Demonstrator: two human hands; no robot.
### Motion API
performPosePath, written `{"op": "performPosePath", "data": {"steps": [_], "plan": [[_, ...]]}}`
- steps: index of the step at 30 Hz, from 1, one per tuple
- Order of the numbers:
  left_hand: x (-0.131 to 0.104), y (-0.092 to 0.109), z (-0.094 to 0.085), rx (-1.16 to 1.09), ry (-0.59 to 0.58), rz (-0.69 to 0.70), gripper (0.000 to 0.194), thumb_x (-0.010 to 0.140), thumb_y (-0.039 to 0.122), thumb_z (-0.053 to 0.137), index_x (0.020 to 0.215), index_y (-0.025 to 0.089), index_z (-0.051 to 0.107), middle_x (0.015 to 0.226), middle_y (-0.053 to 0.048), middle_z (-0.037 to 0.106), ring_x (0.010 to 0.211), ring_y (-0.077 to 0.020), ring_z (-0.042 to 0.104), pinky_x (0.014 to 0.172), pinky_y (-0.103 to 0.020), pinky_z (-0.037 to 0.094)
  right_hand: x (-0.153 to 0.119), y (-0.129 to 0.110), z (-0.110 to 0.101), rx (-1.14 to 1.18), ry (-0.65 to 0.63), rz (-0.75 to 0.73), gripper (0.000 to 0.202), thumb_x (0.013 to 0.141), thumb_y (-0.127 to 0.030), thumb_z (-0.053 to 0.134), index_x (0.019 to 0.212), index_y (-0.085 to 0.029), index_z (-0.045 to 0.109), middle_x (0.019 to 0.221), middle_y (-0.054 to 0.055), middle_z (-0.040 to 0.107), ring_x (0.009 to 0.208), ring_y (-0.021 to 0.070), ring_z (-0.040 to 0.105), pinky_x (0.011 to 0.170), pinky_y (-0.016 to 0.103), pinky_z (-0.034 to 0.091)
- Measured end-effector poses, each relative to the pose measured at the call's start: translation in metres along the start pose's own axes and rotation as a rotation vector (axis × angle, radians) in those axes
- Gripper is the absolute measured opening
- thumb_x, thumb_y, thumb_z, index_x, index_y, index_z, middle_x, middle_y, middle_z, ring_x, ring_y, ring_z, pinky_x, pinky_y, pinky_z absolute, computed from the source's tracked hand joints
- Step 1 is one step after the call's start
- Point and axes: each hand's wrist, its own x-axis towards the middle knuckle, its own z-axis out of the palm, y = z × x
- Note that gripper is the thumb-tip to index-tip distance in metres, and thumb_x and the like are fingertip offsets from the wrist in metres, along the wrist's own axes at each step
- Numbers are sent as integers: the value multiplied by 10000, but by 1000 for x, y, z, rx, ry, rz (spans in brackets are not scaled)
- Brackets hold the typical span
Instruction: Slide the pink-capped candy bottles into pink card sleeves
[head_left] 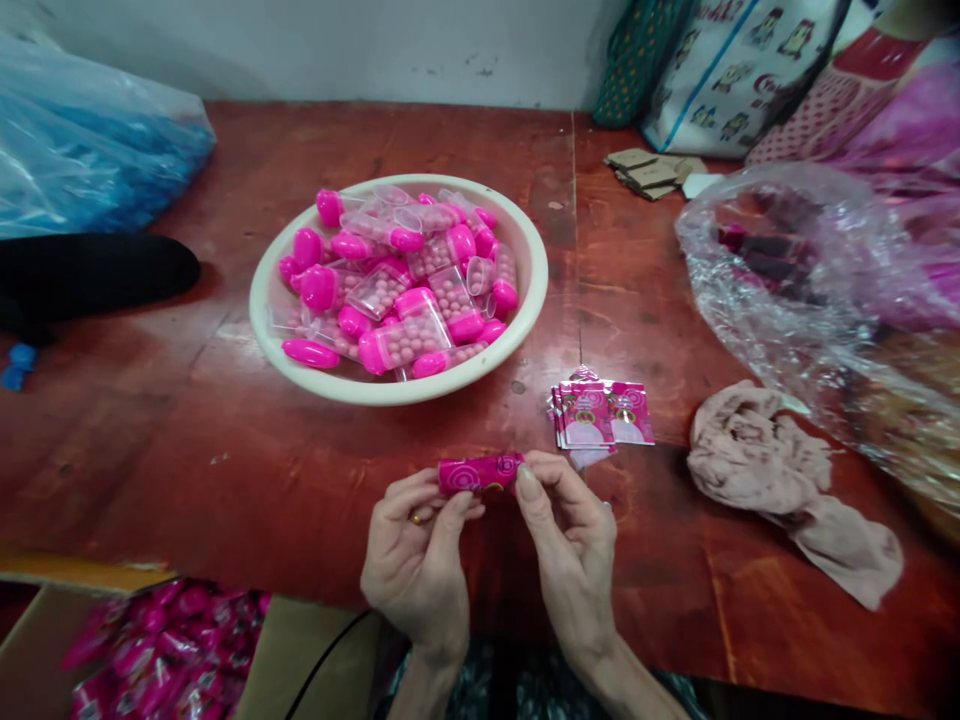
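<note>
Between both hands, just above the front of the red table, is a glossy pink printed wrapper [480,474] held lengthwise. My left hand [421,560] pinches its left end, a gold ring on one finger. My right hand [568,555] grips the right end between thumb and fingers. Whether anything is inside the wrapper I cannot tell. A small stack of flat pink printed wrappers [592,415] lies just beyond my right hand. Farther off stands a cream basin [259,345] heaped with clear, pink-capped containers [412,335], many holding pink beads.
At lower left, a cardboard box [300,640] holds many pink packets [180,650]. A beige cloth [757,450] and a clear plastic bag [757,270] lie right. Brown card pieces [649,172] sit at the back. A blue-filled bag [97,140] and black object [97,275] are left.
</note>
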Motion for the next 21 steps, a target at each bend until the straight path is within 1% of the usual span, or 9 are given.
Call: {"op": "performPosePath", "data": {"steps": [3,7,8,10,12,14,16,18,21], "plan": [[-1,0,-2,58,-95,24,182,662,96,696,796,207,642,916,-7,595,729,-150,602,598,-260,545,2,-2,-2,-8,-28,-1,170,883,-239,492,753,-188,588,949,40,575,992,184,514,849,297,382],[4,0,-6,96,-80,149,180,673,92,685,776,240,693,923,-18,626,852,-181,582,723,-275,497,3,-3,-4,-9,-24,-4,191,878,-224,500,724,-197,608,935,32,605,1083,192,486,896,299,355],[7,0,-8,74,-110,155,151,682,102,679,740,240,696,933,-23,632,875,-190,580,771,-297,483,4,-3,-4,-8,-25,-4,200,879,-223,501,716,-198,614,934,30,611,1080,189,490,894,294,357],[17,2,-11,1,-258,88,89,691,142,680,662,226,690,1018,-48,634,961,-229,569,867,-361,445,4,-2,-5,-9,-28,10,221,884,-227,494,714,-197,632,963,29,616,1042,179,516,870,284,373],[27,3,-16,-91,-422,-11,26,673,223,710,652,211,700,1143,-82,605,1080,-290,520,923,-423,407,5,-1,-5,-7,-24,28,221,888,-232,491,744,-198,655,998,34,618,988,172,547,841,284,397],[34,4,-19,-136,-530,-85,146,625,308,746,711,192,727,1194,-121,582,1139,-331,474,942,-442,390,5,0,-5,-12,-20,24,201,881,-227,506,774,-200,674,989,41,632,960,176,568,833,299,415],[35,4,-21,-131,-582,-140,253,586,351,766,754,162,743,1151,-153,605,1100,-341,501,921,-428,409,5,2,-4,-33,-20,1,179,863,-219,533,770,-198,684,970,51,647,960,190,579,844,323,425],[30,3,-20,-110,-565,-195,204,613,316,753,734,151,749,1045,-150,655,1009,-313,560,883,-396,441,4,3,-2,-48,-28,-16,161,849,-212,553,761,-196,688,962,58,660,955,200,592,851,343,436],[20,1,-15,-157,-417,-288,99,700,233,679,736,170,745,893,-99,690,850,-243,624,761,-334,502,2,5,1,-13,-13,-8,138,836,-205,567,778,-196,691,985,59,676,955,204,606,863,354,447]]}}
